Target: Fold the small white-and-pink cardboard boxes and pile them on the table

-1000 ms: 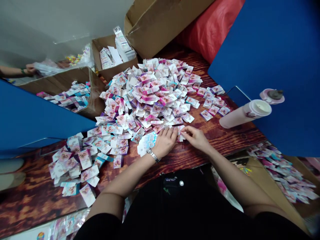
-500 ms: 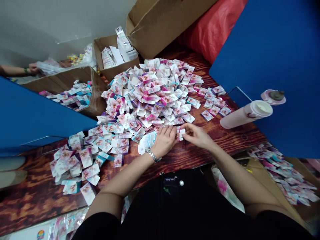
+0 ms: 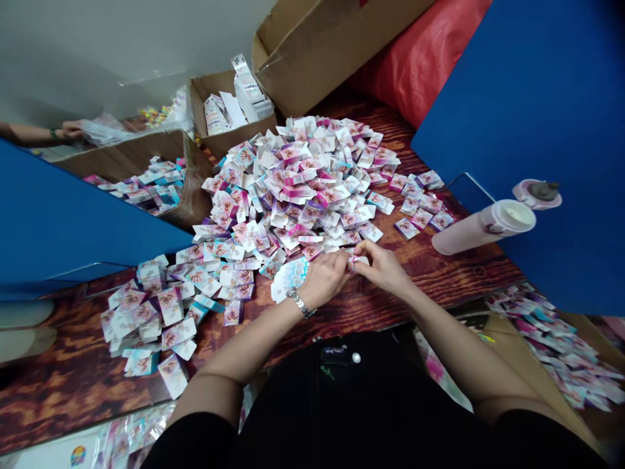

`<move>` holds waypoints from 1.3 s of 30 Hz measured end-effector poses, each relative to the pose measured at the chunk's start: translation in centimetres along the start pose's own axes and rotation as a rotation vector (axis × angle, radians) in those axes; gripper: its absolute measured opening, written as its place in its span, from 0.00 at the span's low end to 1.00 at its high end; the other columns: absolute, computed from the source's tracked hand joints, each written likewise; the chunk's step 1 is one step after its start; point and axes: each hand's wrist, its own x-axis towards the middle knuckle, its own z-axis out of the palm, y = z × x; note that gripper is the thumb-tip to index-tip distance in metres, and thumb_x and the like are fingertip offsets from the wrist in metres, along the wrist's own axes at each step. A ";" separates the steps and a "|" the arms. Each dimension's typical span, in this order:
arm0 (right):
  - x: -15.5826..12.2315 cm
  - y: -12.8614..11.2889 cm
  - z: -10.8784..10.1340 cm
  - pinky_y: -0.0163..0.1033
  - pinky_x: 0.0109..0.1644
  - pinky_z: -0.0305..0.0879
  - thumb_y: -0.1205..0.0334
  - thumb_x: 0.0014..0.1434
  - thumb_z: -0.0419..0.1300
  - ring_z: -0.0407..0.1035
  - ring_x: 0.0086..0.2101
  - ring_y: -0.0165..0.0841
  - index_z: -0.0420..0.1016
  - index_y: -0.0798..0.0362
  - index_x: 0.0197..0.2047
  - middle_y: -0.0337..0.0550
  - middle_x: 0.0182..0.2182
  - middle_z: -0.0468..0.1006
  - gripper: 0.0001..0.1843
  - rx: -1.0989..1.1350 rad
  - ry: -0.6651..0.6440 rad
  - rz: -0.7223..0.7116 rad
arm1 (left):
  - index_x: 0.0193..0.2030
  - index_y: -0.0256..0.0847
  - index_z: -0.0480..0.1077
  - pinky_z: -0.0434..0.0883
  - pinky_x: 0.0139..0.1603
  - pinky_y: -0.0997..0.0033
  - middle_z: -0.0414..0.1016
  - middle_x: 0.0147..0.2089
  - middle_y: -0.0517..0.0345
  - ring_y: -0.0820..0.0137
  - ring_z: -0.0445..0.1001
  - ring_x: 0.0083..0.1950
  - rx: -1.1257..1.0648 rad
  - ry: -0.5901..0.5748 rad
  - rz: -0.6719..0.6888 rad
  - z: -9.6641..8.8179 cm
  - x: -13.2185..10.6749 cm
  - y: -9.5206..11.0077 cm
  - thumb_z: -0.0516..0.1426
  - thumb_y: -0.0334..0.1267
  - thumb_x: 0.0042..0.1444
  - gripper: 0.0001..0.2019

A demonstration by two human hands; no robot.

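Between my two hands is a small pink and white carton, partly covered by fingers. My right hand pinches its right end with thumb and forefinger. My left hand, with a metal watch at the wrist, is closed at the carton's left end. Under and beside the left hand lies a fanned stack of flat blue and white cartons. Just beyond both hands rises a large heap of small printed cartons, many with flaps standing up.
A pink bottle with its lid open stands at the right, near several cartons. Blue panels flank the table. Cardboard boxes stand behind the heap. Another person's hand holds clear plastic at the far left.
Both hands have closed in on the small carton, which is turned and more covered by the fingers. The view has shifted slightly.
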 end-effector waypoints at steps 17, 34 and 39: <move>-1.5 -1.8 0.7 0.44 0.52 0.70 0.52 0.65 0.55 0.71 0.48 0.38 0.73 0.50 0.50 0.49 0.50 0.74 0.15 0.236 0.157 -0.123 | 0.55 0.40 0.60 0.73 0.46 0.68 0.74 0.46 0.51 0.66 0.76 0.45 -0.180 0.183 -0.043 -0.9 0.1 -0.1 0.52 0.40 0.64 0.15; -1.4 -4.6 1.4 0.44 0.53 0.69 0.65 0.66 0.51 0.73 0.45 0.37 0.76 0.51 0.49 0.47 0.43 0.79 0.15 -0.169 0.340 -0.322 | 0.70 0.29 0.43 0.69 0.61 0.60 0.62 0.65 0.34 0.59 0.64 0.66 -0.001 0.193 -0.082 -0.8 0.1 0.7 0.48 0.36 0.65 0.30; -2.3 -3.9 3.3 0.46 0.57 0.68 0.68 0.66 0.50 0.71 0.50 0.38 0.70 0.53 0.58 0.49 0.49 0.77 0.19 -0.235 0.399 -0.435 | 0.71 0.27 0.40 0.69 0.61 0.60 0.61 0.65 0.32 0.59 0.65 0.66 -0.019 0.171 -0.114 0.0 -0.3 0.8 0.46 0.34 0.64 0.31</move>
